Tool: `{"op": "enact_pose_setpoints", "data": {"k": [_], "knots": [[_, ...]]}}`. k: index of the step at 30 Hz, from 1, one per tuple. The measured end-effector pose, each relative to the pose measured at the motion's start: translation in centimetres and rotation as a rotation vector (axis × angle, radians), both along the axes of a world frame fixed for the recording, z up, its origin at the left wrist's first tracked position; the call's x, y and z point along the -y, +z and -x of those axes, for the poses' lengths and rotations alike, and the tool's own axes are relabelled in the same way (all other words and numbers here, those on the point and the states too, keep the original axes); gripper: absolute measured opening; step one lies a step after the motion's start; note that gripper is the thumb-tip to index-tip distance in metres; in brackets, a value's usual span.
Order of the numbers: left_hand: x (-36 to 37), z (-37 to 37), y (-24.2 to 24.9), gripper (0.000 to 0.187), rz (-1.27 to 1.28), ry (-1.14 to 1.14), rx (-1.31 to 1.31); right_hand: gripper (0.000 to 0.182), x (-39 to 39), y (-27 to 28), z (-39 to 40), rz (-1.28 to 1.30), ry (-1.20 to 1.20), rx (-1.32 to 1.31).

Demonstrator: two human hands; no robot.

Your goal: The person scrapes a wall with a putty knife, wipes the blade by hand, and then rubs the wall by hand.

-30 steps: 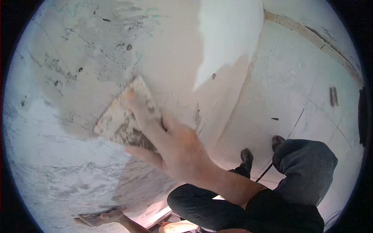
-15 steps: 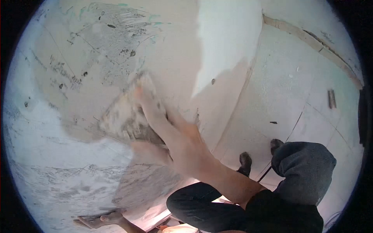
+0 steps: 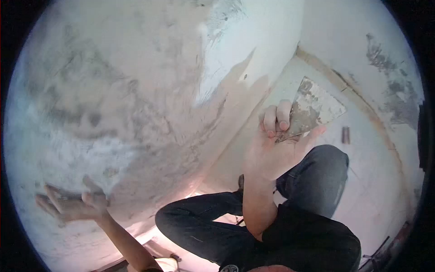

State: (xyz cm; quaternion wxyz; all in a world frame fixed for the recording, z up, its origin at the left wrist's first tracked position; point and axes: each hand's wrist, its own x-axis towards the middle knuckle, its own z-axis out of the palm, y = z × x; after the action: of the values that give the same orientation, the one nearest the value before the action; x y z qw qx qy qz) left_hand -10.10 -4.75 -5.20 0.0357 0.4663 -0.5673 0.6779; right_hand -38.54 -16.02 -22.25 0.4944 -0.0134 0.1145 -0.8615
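My right hand (image 3: 276, 147) is turned palm up, off the wall, with its fingers curled over the narrow end of a putty scraper (image 3: 317, 104). The flat blade is smeared with whitish filler and widens away from the fingers. My left hand (image 3: 74, 204) is at the lower left in front of the wall, blurred, with its fingers partly stretched. A thin dark edge lies between its thumb and fingers; what it belongs to I cannot make out. The wall (image 3: 149, 68) has patches of grey-beige filler, white areas and dark smudges.
My bent knees (image 3: 195, 217) in dark trousers are close below the wall. The pale floor (image 3: 267, 102) meets another wall along a brownish strip (image 3: 362, 95) on the right. A small cylindrical piece (image 3: 345, 135) lies on the floor. Bright light comes from below.
My right hand has left the wall with the scraper, moving right and turning palm up. My left hand has risen and shifted left. The view has swung.
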Motion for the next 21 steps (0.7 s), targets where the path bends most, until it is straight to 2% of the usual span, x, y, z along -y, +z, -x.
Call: {"op": "enact_pose_setpoints", "data": {"k": [2, 4, 5, 7, 8, 10, 12, 13, 14, 15, 16, 17, 18, 19, 20, 21], "knots": [[0.0, -0.3, 0.3, 0.078, 0.024, -0.058, -0.055, 0.048, -1.8, 1.2, 0.1, 0.093, 0.033, 0.031], [0.0, -0.5, 0.5, 0.076, 0.028, -0.090, -0.078, 0.045, -4.0, 3.8, -0.2, -0.162, 0.117, -0.017], [-0.2, -0.3, 0.4, 0.074, 0.027, -0.122, -0.081, 0.045, -5.1, 4.5, -0.4, -0.161, 0.115, -0.035], [0.0, -0.3, -0.1, 0.075, 0.043, -0.126, -0.130, 0.046, -6.6, 5.4, -0.7, -0.124, 0.405, 0.049], [-0.1, -0.4, -0.2, 0.077, 0.063, -0.134, -0.158, 0.046, -7.5, 5.6, -0.6, -0.101, 0.408, 0.029], [-0.7, -0.6, -0.5, 0.071, 0.046, -0.098, -0.248, 0.048, -8.9, 5.6, -0.7, -0.021, 0.651, -0.159], [0.9, -1.6, -2.6, 0.068, 0.071, -0.335, -0.343, 0.046, -9.5, 5.7, -1.0, 0.027, 0.641, -0.292], [0.6, -1.0, -2.9, 0.068, 0.020, -0.379, -0.361, 0.044, -10.3, 6.0, -1.0, 0.048, 0.625, -0.396], [0.0, 1.0, -5.0, 0.064, 0.046, -0.377, -0.552, 0.053, -11.0, 6.2, -0.8, -0.105, 0.584, -0.555], [0.3, 2.5, -6.5, 0.059, -0.092, -0.601, -0.784, 0.067, -11.4, 6.3, -0.1, -0.246, 0.543, -0.723], [0.0, 5.4, -8.0, 0.054, -0.001, -0.535, -0.842, 0.065, -11.1, 5.5, 1.3, -0.118, 0.605, -0.775], [-0.8, 8.1, -8.0, 0.056, -0.112, -0.621, -0.990, 0.059, -10.4, 4.1, 2.1, -0.150, 0.464, -0.860], [-1.2, 9.5, -8.3, 0.059, -0.065, -0.722, -0.895, 0.055, -10.4, 5.2, 3.1, -0.178, 0.466, -0.949], [-3.1, 10.9, -7.9, 0.054, -0.025, -0.729, -0.804, 0.049, -10.0, 4.7, 4.2, -0.093, 0.429, -1.010], [-4.3, 11.2, -8.8, 0.041, -0.050, -0.720, -0.794, 0.034, -7.9, 3.1, 6.4, -0.051, 0.492, -0.970], [-5.3, 10.5, -10.0, 0.034, -0.014, -0.759, -0.747, 0.035, -10.0, 5.5, 4.7, -0.216, 0.411, -0.886]]}}
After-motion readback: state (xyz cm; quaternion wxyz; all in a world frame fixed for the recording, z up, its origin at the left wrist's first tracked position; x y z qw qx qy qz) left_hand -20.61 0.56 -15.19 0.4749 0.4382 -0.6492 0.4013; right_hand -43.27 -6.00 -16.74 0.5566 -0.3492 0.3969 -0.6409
